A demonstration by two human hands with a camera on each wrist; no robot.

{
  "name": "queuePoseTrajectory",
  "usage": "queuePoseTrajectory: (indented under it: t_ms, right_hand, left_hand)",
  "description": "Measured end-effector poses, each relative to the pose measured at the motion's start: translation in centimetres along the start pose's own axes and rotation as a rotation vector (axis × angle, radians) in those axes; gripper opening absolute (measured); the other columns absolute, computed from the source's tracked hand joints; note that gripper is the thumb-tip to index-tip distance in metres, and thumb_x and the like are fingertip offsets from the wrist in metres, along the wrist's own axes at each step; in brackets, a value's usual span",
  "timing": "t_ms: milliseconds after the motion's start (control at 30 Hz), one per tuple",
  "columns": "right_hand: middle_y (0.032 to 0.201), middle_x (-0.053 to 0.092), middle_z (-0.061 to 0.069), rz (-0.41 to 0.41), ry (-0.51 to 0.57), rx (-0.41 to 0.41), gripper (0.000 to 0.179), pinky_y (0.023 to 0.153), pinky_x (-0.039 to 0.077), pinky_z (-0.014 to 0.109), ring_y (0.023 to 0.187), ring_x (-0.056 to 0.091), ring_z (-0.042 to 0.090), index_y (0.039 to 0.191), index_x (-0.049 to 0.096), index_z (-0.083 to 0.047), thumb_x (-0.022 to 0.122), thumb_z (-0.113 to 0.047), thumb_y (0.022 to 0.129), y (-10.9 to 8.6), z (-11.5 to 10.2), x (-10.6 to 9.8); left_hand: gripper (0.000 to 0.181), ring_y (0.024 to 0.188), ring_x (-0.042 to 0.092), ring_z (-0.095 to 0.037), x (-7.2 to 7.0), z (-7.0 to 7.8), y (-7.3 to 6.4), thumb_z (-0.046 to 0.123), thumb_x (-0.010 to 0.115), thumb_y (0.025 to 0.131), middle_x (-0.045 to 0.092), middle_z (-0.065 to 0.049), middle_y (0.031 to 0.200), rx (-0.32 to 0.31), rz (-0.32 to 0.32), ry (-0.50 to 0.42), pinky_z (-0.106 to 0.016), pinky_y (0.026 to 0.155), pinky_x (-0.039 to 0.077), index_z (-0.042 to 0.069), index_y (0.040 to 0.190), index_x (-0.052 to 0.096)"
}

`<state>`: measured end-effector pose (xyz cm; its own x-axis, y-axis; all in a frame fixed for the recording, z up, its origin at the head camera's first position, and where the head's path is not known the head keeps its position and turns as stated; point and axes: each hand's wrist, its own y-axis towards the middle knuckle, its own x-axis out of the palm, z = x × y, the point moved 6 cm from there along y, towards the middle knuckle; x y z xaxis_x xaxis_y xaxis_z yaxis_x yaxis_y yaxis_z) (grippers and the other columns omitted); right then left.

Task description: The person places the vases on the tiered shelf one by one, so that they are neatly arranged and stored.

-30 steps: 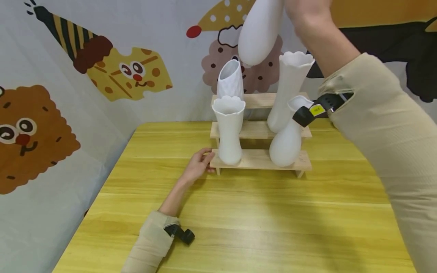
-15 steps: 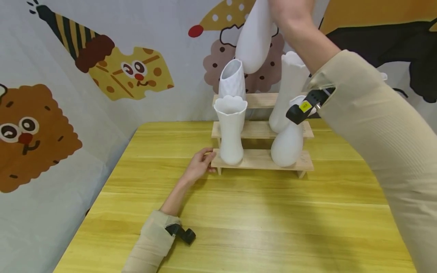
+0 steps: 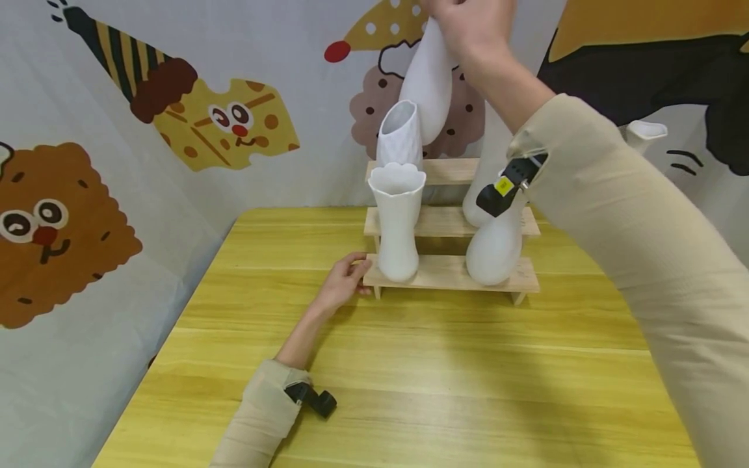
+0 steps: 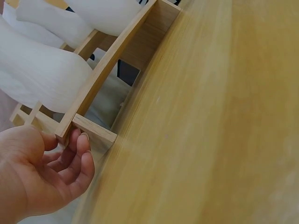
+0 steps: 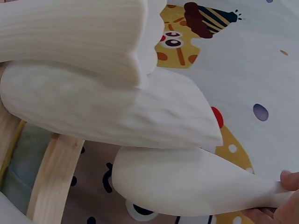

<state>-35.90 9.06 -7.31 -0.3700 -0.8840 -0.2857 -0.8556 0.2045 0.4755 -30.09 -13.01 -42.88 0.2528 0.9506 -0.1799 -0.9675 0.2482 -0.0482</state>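
My right hand (image 3: 476,32) grips the narrow upper end of a smooth white vase (image 3: 430,84), teardrop-shaped, held above the top tier of a wooden stepped stand (image 3: 445,223). In the right wrist view, the fingers (image 5: 290,180) close round the vase's neck; its rounded base hangs behind a textured slant-mouthed vase (image 3: 400,140). My left hand (image 3: 342,283) pinches the left end of the stand's lowest board (image 4: 100,74), thumb above and fingers beneath. On that board stand a scallop-rimmed vase (image 3: 398,227) at left and a bulbous vase (image 3: 494,250) at right, its upper part hidden.
A tall vase (image 3: 480,188) on the middle tier is partly covered by my right arm. Another white vase mouth (image 3: 646,132) shows behind my right sleeve. Yellow wood-grain tabletop (image 3: 409,364) lies in front. Behind hangs a cloth (image 3: 234,182) with cartoon prints.
My right hand has moved left and down with the held vase, bringing its base lower, behind the slant-mouthed vase. My left hand stays on the board.
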Motion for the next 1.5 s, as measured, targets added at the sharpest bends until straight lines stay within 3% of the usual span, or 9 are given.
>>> queuePoseTrajectory:
  t_ms: [267, 467, 700, 833, 1033, 1233, 1500]
  right_hand:
    - [0.144, 0.048, -0.001, -0.046, -0.021, 0.037, 0.054, 0.105, 0.044, 0.018, 0.127, 0.051, 0.008, 0.148, 0.044, -0.017, 0.066, -0.027, 0.099, -0.6, 0.5, 1.1]
    - [0.146, 0.047, -0.002, -0.087, -0.042, 0.050, 0.056, 0.106, 0.044, 0.020, 0.130, 0.049, 0.009, 0.149, 0.042, -0.018, 0.066, -0.026, 0.099, -0.5, 0.9, 1.8]
    - [0.147, 0.048, 0.001, -0.110, -0.124, 0.068, 0.056, 0.108, 0.043, 0.022, 0.130, 0.050, 0.012, 0.147, 0.042, -0.015, 0.066, -0.031, 0.099, -0.2, 2.2, 2.5]
    - [0.145, 0.049, 0.002, -0.119, -0.163, 0.098, 0.056, 0.106, 0.045, 0.022, 0.128, 0.052, 0.013, 0.146, 0.044, -0.012, 0.065, -0.035, 0.099, 0.1, 2.8, 2.8]
    - [0.144, 0.049, 0.003, -0.127, -0.199, 0.127, 0.058, 0.102, 0.048, 0.021, 0.125, 0.053, 0.013, 0.144, 0.044, -0.010, 0.066, -0.038, 0.098, 0.1, 3.5, 3.0]
    - [0.144, 0.051, 0.004, -0.133, -0.202, 0.154, 0.058, 0.102, 0.049, 0.024, 0.125, 0.054, 0.015, 0.144, 0.045, -0.011, 0.067, -0.040, 0.097, 0.0, 3.9, 3.2]
    - [0.146, 0.049, 0.004, -0.166, -0.213, 0.148, 0.060, 0.102, 0.049, 0.023, 0.126, 0.053, 0.015, 0.145, 0.043, -0.011, 0.066, -0.039, 0.098, 0.0, 3.9, 3.8]
  left_hand:
    - [0.046, 0.070, 0.062, -0.020, 0.1, 0.2, -0.3, 0.021, 0.049, 0.109, 0.046, -0.003, 0.079, -0.003, -0.009, 0.013, -0.039, 0.074, 0.061, -0.004, 0.147, 0.042]
    - [0.046, 0.068, 0.061, -0.019, 0.1, 0.2, -0.2, 0.021, 0.049, 0.109, 0.045, -0.003, 0.078, 0.004, -0.004, 0.011, -0.033, 0.070, 0.061, -0.004, 0.147, 0.042]
    - [0.045, 0.071, 0.063, -0.022, 0.2, 0.3, -0.3, 0.021, 0.049, 0.109, 0.054, -0.007, 0.086, 0.000, -0.005, 0.011, -0.032, 0.069, 0.061, -0.003, 0.147, 0.042]
    - [0.045, 0.070, 0.062, -0.021, 0.3, 0.3, -0.4, 0.020, 0.049, 0.109, 0.050, -0.006, 0.081, 0.001, -0.006, 0.008, -0.033, 0.069, 0.061, -0.004, 0.147, 0.043]
    - [0.045, 0.069, 0.063, -0.020, 0.4, 0.2, -0.3, 0.020, 0.049, 0.109, 0.056, -0.006, 0.085, 0.000, -0.006, 0.003, -0.034, 0.070, 0.060, -0.004, 0.147, 0.042]
    - [0.047, 0.067, 0.061, -0.019, 0.4, 0.2, -0.2, 0.021, 0.050, 0.109, 0.047, -0.003, 0.076, 0.004, -0.004, 0.007, -0.038, 0.073, 0.061, -0.005, 0.148, 0.043]
    - [0.046, 0.066, 0.060, -0.016, 0.6, 0.2, -0.2, 0.020, 0.050, 0.109, 0.051, -0.004, 0.077, 0.010, -0.008, 0.006, -0.033, 0.069, 0.061, -0.005, 0.147, 0.043]
